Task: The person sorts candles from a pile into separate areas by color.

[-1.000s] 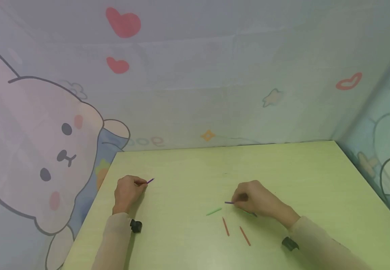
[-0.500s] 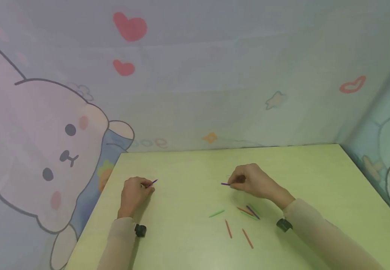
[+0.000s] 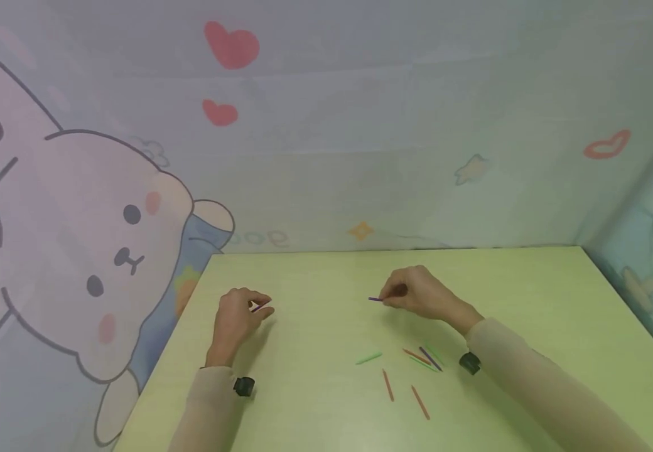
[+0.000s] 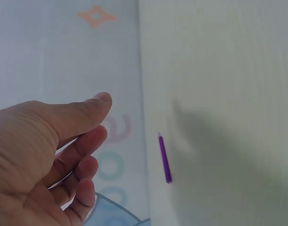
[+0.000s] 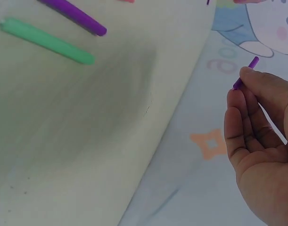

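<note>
My left hand (image 3: pixel 236 320) is at the table's left side, thumb and index finger parted. Between and below them, a thin purple candle (image 4: pixel 164 159) with a small pointed tip lies on the table, apart from the fingers in the left wrist view. Farther right, my right hand (image 3: pixel 425 294) pinches another purple candle (image 5: pixel 251 67) between thumb and fingertips above the table. One end of it sticks out to the left; the fingers hide part of it.
Several loose candles lie front right on the yellow-green table (image 3: pixel 304 376): a green one (image 3: pixel 368 358), two red ones (image 3: pixel 388 385) apart, and a crossed cluster with a purple candle (image 3: pixel 431 359). A printed cloth (image 3: pixel 326 157) hangs behind the table.
My left hand has let go of its purple candle and spread its thumb and index finger. My right hand has lifted a purple candle from the cluster and carried it away toward the back.
</note>
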The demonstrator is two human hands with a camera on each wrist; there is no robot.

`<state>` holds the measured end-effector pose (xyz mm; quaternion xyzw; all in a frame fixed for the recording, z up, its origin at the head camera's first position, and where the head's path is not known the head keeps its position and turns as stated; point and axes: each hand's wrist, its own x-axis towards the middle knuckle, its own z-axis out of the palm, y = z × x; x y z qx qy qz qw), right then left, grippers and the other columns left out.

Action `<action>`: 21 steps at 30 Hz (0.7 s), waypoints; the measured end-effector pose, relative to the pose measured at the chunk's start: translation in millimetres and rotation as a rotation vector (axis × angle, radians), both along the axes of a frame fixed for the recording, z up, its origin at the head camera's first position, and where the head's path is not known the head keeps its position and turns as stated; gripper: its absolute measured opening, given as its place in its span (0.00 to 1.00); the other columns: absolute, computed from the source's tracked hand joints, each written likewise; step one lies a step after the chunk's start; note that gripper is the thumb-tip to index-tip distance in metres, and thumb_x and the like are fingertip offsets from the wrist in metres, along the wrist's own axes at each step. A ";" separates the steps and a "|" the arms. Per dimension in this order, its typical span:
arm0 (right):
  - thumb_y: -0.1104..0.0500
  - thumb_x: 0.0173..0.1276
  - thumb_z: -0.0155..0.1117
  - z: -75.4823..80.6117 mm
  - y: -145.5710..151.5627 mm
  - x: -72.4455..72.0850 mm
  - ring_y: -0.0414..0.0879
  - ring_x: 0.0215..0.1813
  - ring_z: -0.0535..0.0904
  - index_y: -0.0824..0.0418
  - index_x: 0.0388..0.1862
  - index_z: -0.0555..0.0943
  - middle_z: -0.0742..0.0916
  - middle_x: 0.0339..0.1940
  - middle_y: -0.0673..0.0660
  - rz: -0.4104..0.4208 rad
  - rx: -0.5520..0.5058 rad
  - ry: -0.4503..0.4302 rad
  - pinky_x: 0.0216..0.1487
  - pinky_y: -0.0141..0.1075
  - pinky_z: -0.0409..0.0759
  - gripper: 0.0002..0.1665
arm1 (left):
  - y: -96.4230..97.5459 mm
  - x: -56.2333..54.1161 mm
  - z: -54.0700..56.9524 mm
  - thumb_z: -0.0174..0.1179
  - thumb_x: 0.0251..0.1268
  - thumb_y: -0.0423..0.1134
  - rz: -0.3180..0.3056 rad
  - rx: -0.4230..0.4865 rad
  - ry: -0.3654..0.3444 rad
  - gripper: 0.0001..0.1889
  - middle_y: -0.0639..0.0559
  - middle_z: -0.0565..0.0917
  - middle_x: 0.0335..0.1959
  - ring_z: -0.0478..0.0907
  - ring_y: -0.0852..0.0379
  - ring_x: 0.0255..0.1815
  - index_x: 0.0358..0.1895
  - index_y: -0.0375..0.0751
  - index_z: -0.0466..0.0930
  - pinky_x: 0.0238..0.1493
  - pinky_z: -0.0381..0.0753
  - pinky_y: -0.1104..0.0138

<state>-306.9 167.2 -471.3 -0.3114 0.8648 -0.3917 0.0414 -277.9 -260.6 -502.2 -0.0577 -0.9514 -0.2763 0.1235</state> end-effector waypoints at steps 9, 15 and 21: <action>0.66 0.72 0.80 4.8 -15.4 -25.1 0.39 0.42 0.89 0.50 0.41 0.95 0.93 0.40 0.44 0.072 0.001 0.041 0.48 0.37 0.90 0.09 | 22.1 16.0 22.8 0.84 0.63 0.39 -0.061 -0.013 0.087 0.12 0.50 0.94 0.43 0.85 0.42 0.45 0.48 0.45 0.98 0.47 0.86 0.52; 0.66 0.73 0.80 4.2 -27.8 -40.6 0.40 0.43 0.90 0.49 0.42 0.95 0.93 0.41 0.45 0.157 -0.012 0.040 0.48 0.38 0.90 0.10 | 38.5 31.4 36.1 0.86 0.58 0.37 -0.098 -0.011 0.142 0.12 0.53 0.94 0.42 0.85 0.47 0.44 0.46 0.47 0.98 0.46 0.86 0.55; 0.65 0.75 0.78 0.8 -41.2 -57.4 0.39 0.44 0.90 0.47 0.44 0.94 0.92 0.43 0.45 0.232 0.005 0.021 0.49 0.37 0.90 0.10 | 51.5 45.3 47.5 0.87 0.57 0.37 -0.178 -0.004 0.201 0.13 0.55 0.95 0.43 0.83 0.54 0.42 0.45 0.47 0.98 0.41 0.83 0.62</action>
